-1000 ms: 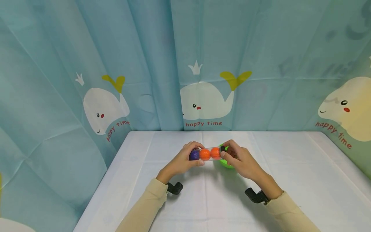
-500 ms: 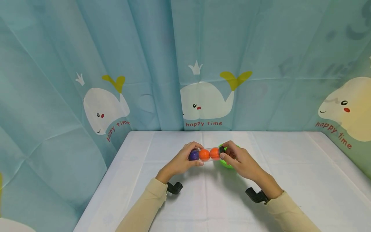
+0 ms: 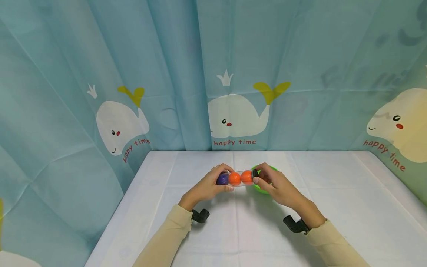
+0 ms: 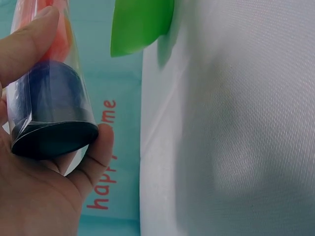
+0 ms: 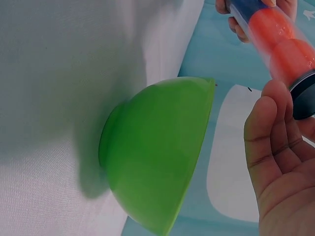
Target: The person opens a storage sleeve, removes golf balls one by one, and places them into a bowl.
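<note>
A clear tube (image 3: 238, 173) with black end caps lies level between both hands, above the table. Inside it are a dark purple ball (image 3: 222, 179) at the left and two orange balls (image 3: 235, 179) beside it. My left hand (image 3: 208, 184) grips the left end, thumb below and fingers over the top. At the other end, my right hand (image 3: 278, 186) pinches the black cap (image 3: 255, 174) between thumb and fingers. A green bowl (image 5: 155, 147) stands upright on the table under and behind the right hand, which hides part of it in the head view.
The table (image 3: 213, 230) has a white cloth over it. A blue curtain (image 3: 180, 74) printed with whales hangs along the back and left edges. Each wrist wears a black camera mount (image 3: 295, 224).
Both hands and the tube have shifted very slightly left. The grip of each hand looks the same, and the bowl stays in place.
</note>
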A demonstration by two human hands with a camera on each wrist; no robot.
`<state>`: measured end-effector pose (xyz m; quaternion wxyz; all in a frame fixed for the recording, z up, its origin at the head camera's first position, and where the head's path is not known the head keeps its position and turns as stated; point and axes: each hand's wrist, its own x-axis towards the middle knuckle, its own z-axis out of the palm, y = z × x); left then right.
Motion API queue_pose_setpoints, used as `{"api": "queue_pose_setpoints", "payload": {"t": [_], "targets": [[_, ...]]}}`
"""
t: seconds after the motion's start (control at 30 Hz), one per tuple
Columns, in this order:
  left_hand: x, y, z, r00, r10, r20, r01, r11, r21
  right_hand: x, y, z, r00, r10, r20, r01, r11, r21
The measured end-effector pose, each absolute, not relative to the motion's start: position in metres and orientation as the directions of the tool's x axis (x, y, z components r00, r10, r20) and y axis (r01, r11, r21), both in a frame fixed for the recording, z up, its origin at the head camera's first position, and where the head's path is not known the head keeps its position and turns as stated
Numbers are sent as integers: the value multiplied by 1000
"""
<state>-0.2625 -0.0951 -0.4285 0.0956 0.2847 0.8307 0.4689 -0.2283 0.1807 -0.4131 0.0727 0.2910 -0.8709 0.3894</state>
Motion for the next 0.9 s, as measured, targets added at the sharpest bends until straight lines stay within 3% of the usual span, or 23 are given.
{"api": "queue_pose_setpoints", "payload": {"t": [0.9], "targets": [[-265,-100,-428,-797,600,69,378,405,833,-229,181,-414,-750,-510,422,-659,523,-540]]}}
